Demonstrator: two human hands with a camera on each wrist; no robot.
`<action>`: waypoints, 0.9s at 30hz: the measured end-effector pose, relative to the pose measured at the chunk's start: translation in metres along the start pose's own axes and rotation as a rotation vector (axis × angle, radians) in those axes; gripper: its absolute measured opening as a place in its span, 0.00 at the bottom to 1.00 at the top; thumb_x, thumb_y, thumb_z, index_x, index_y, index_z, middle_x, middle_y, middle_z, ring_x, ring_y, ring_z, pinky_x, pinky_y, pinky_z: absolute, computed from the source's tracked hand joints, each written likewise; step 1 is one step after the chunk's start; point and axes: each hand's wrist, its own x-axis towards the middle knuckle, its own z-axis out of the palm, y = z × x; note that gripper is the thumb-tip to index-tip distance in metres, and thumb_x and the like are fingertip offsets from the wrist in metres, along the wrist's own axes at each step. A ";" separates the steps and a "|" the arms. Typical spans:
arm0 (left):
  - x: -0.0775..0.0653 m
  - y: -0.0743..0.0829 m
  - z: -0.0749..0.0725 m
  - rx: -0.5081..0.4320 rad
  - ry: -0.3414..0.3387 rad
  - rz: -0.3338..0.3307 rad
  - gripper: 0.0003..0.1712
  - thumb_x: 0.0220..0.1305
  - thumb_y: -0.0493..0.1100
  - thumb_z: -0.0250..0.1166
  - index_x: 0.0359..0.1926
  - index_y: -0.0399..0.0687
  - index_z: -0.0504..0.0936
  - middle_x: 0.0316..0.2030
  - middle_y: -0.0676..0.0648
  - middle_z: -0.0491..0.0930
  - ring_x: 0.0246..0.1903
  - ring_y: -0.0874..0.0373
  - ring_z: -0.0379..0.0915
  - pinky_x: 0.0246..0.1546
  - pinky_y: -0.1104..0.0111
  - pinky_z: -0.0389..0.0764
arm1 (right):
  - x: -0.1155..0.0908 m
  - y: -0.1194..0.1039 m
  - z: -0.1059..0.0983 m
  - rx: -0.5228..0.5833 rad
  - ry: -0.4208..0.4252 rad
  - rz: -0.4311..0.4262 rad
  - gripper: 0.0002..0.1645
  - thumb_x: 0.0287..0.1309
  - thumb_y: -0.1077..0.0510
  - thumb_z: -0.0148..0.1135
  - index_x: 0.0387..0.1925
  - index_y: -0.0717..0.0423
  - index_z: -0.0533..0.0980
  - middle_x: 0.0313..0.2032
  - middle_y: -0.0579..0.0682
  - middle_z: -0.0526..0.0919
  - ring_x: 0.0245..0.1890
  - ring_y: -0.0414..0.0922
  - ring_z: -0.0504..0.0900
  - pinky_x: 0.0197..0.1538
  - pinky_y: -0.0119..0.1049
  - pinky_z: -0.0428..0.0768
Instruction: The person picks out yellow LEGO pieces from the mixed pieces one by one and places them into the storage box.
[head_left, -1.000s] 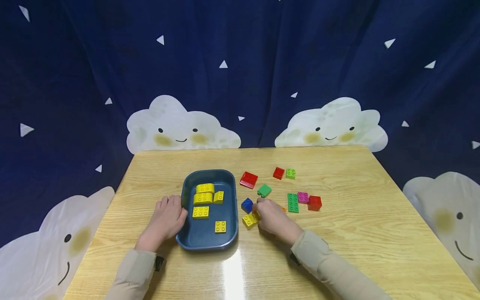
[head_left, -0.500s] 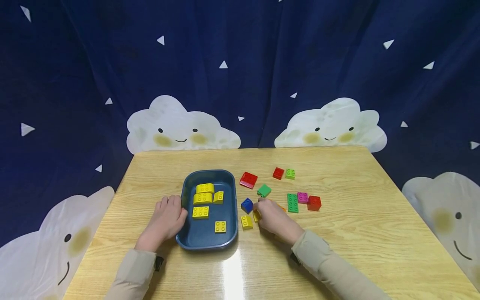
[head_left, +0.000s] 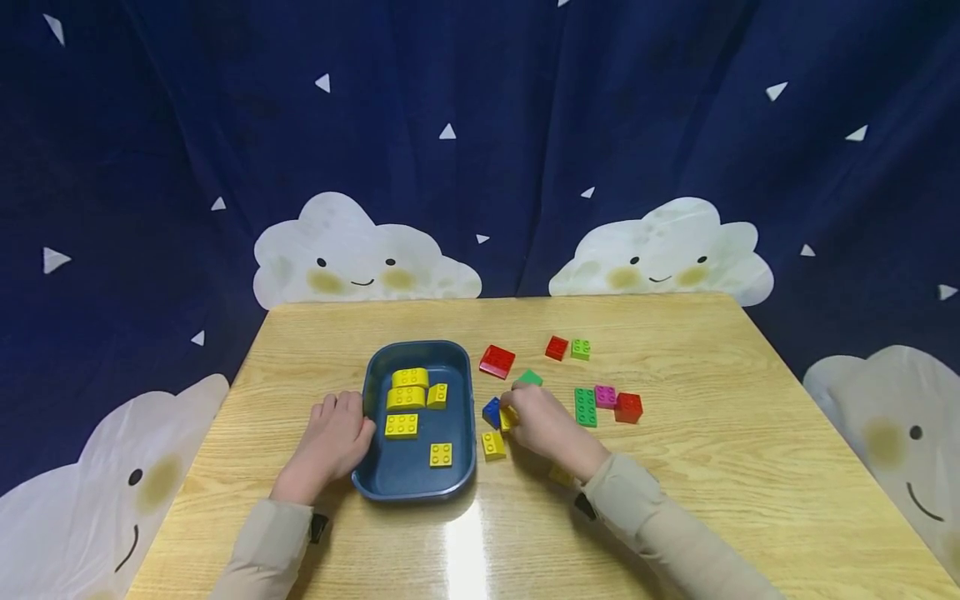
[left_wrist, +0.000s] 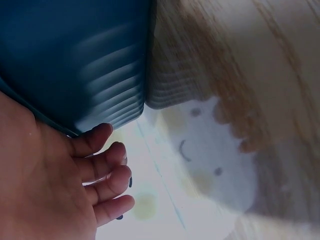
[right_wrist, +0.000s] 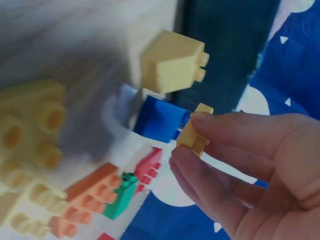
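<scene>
My right hand point(head_left: 543, 425) pinches a small yellow toy brick point(right_wrist: 192, 132) between thumb and finger, right by a blue brick point(right_wrist: 159, 119). A sloped yellow brick point(head_left: 492, 446) lies on the table beside the dark blue bin point(head_left: 408, 481). Another yellow brick point(head_left: 561, 476) shows partly under the right wrist. Inside the bin sit several yellow bricks, such as a six-stud one point(head_left: 401, 426). My left hand point(head_left: 333, 437) rests at the bin's left rim; in the left wrist view its fingers point(left_wrist: 107, 182) bend loosely beside the outer wall.
Behind the right hand lie a green brick point(head_left: 530, 378) and a flat red one point(head_left: 497, 362). Further right are a long green brick point(head_left: 586, 407), a pink brick point(head_left: 604, 397) and a red brick point(head_left: 628, 408). An orange brick point(right_wrist: 90, 200) shows in the right wrist view.
The right hand has shifted slightly back and left with the small yellow brick. The sloped yellow brick was turned and left on the table by the bin. The left hand stays still.
</scene>
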 end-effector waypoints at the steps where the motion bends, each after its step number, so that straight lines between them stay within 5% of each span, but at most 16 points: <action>1: 0.000 0.000 0.000 0.001 0.001 0.001 0.13 0.62 0.44 0.49 0.40 0.37 0.68 0.33 0.45 0.65 0.36 0.47 0.58 0.38 0.57 0.58 | 0.001 -0.002 -0.002 0.004 0.002 -0.003 0.19 0.35 0.71 0.67 0.36 0.61 0.82 0.33 0.53 0.80 0.32 0.44 0.77 0.38 0.36 0.77; 16: 0.000 0.000 0.000 0.005 -0.007 0.005 0.13 0.62 0.44 0.49 0.40 0.37 0.67 0.32 0.45 0.65 0.36 0.47 0.57 0.38 0.56 0.58 | 0.020 -0.028 -0.021 -0.025 -0.018 -0.016 0.18 0.39 0.68 0.68 0.39 0.60 0.82 0.42 0.54 0.82 0.39 0.48 0.80 0.44 0.39 0.77; 19: 0.000 0.000 0.000 0.004 -0.008 0.003 0.13 0.62 0.44 0.49 0.40 0.37 0.67 0.32 0.44 0.65 0.36 0.47 0.57 0.39 0.56 0.58 | 0.025 -0.034 -0.022 -0.009 -0.037 -0.014 0.20 0.40 0.67 0.69 0.41 0.60 0.82 0.45 0.55 0.82 0.46 0.50 0.80 0.49 0.42 0.76; 27: 0.001 0.000 0.001 -0.001 -0.006 0.002 0.13 0.61 0.44 0.48 0.39 0.37 0.67 0.32 0.45 0.64 0.36 0.47 0.57 0.39 0.56 0.58 | 0.035 -0.051 -0.025 0.003 -0.078 -0.024 0.20 0.43 0.65 0.69 0.44 0.57 0.81 0.39 0.51 0.79 0.35 0.43 0.76 0.41 0.34 0.77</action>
